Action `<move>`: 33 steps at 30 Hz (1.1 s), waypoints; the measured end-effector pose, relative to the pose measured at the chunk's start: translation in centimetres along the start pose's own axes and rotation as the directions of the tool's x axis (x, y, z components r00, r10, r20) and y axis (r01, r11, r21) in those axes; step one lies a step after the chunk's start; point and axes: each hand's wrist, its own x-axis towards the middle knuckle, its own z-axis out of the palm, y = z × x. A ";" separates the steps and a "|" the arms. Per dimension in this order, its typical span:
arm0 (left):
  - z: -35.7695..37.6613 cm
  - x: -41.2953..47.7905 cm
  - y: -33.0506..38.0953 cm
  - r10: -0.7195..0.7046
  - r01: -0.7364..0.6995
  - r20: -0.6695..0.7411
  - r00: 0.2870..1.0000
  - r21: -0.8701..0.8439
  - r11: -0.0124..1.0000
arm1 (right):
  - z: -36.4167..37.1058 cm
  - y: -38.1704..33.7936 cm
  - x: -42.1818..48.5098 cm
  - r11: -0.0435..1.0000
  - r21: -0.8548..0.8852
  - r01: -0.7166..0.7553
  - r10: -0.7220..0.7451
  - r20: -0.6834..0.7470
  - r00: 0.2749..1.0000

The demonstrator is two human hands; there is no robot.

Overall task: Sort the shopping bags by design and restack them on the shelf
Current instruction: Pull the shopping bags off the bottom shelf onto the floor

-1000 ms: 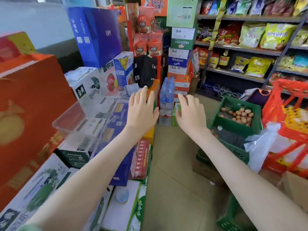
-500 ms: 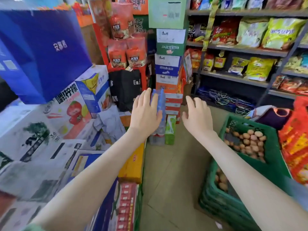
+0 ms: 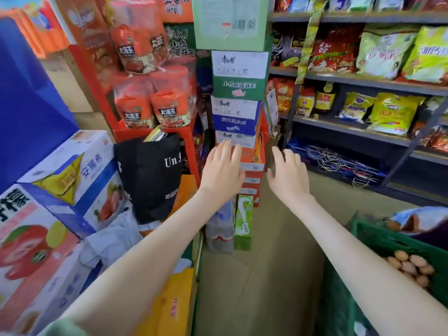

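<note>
Both bare arms are reaching forward down the aisle. The left hand [image 3: 223, 170] is hovering in front of the squared cardboard carton stack [image 3: 238, 93], fingers straight and slightly spread, gripping nothing; contact with the cartons cannot be told. The right hand [image 3: 288, 175] is hanging just beside it, fingers loosely spread, likewise gripping nothing. The shopping bags [image 3: 339, 163] are lying flat in a heap on the lowest level of the grey metal shelf [image 3: 351, 129] at far right. They are glossy blue with thin pale cord handles tangling, and the designs are too blurred to read. A green slatted plastic crate [image 3: 378, 241] holding eggs [image 3: 409, 265] is running off the near right edge. A black fabric bag [image 3: 150, 175] is slumping at left.
</note>
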 end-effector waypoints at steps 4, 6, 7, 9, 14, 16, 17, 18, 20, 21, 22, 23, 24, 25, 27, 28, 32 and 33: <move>4.7 6.8 -1.2 0.021 -0.020 0.041 0.999 -0.046 0.999 | 2.9 1.9 6.8 0.999 -0.021 -0.024 0.025 0.010 1.000; 7.6 10.3 -1.6 0.050 -0.047 0.044 0.998 -0.060 0.997 | 4.4 3.3 10.3 0.999 -0.022 -0.046 0.046 0.007 0.999; 9.1 12.1 -1.7 0.064 -0.061 0.050 0.997 -0.068 0.996 | 5.1 4.1 12.0 0.998 -0.030 -0.060 0.060 0.001 0.998; 11.6 15.6 -1.8 0.096 -0.089 0.070 0.993 -0.096 0.991 | 6.5 5.9 15.2 0.993 -0.059 -0.098 0.099 0.000 0.995; 17.3 25.0 -0.8 0.215 -0.198 0.075 0.974 -0.186 0.962 | 8.2 11.8 22.4 0.961 -0.154 -0.228 0.230 -0.003 0.973; 19.6 28.3 0.4 0.255 -0.227 0.111 0.961 -0.211 0.951 | 8.5 14.7 24.4 0.943 -0.175 -0.284 0.287 -0.008 0.958; 20.9 29.9 1.2 0.273 -0.241 0.124 0.954 -0.227 0.944 | 8.6 16.3 25.3 0.932 -0.181 -0.314 0.317 -0.014 0.948; 22.2 31.4 2.0 0.296 -0.258 0.129 0.946 -0.248 0.934 | 8.8 18.0 26.0 0.921 -0.185 -0.344 0.346 -0.022 0.938; 24.8 34.3 4.0 0.341 -0.294 0.128 0.931 -0.288 0.911 | 9.3 21.6 27.4 0.898 -0.191 -0.397 0.398 -0.035 0.917; 26.1 35.7 5.0 0.357 -0.306 0.133 0.924 -0.301 0.903 | 9.6 23.5 28.2 0.886 -0.197 -0.420 0.421 -0.039 0.906; 27.5 37.1 6.0 0.370 -0.314 0.145 0.918 -0.305 0.899 | 10.0 25.4 29.0 0.874 -0.204 -0.442 0.444 -0.039 0.895; 28.9 38.5 6.9 0.382 -0.321 0.160 0.910 -0.309 0.895 | 10.4 27.3 29.9 0.862 -0.210 -0.462 0.466 -0.034 0.884; 30.4 39.9 7.9 0.387 -0.323 0.167 0.907 -0.317 0.892 | 10.8 29.1 30.9 0.851 -0.213 -0.480 0.485 -0.030 0.874; 31.9 41.4 8.8 0.389 -0.323 0.166 0.906 -0.322 0.890 | 11.3 31.1 32.0 0.841 -0.215 -0.495 0.502 -0.029 0.865; 35.0 44.5 11.0 0.400 -0.330 0.178 0.899 -0.325 0.886 | 12.4 35.2 34.4 0.828 -0.215 -0.518 0.525 -0.027 0.851; 36.5 45.9 12.0 0.411 -0.336 0.197 0.890 -0.327 0.883 | 12.8 37.1 35.5 0.825 -0.214 -0.524 0.531 -0.024 0.847; 41.9 52.7 17.3 0.447 -0.357 0.247 0.860 -0.335 0.872 | 14.0 45.4 39.7 0.808 -0.230 -0.542 0.558 0.005 0.830; 43.1 54.4 18.5 0.449 -0.356 0.251 0.858 -0.340 0.870 | 14.4 47.4 40.8 0.810 -0.243 -0.534 0.554 0.017 0.832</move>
